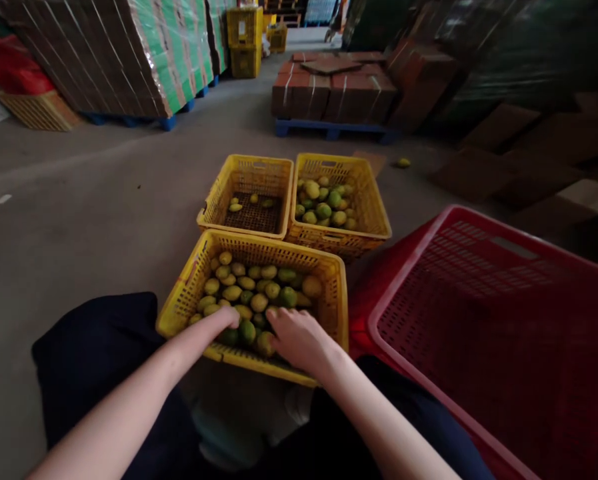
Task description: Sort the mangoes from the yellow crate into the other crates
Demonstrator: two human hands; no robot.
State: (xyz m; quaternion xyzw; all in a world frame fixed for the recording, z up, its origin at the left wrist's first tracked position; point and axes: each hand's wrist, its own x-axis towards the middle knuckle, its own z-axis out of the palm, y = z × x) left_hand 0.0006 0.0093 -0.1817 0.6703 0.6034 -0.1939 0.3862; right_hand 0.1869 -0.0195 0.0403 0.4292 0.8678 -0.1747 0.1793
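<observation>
A yellow plastic crate (341, 293) in front of me holds many lemons (259, 302), some yellow and some green. My left hand (227, 318) reaches down among the lemons near the crate's front side. Its fingers are mostly hidden, so I cannot see whether it grips one. My right hand (301, 337) lies over the fruit at the front right, back of the hand up. Its thumb and fingers are spread apart beside a yellow-green lemon (265, 344), with no firm grip visible.
Behind stand a yellow crate (243, 161) with a few lemons and a fuller yellow crate (373, 200). A large red crate (419, 247) is at my right. One lemon (403, 163) lies on the floor. Farther back are boxes on a blue pallet (333, 130) and wrapped stacks (173, 53).
</observation>
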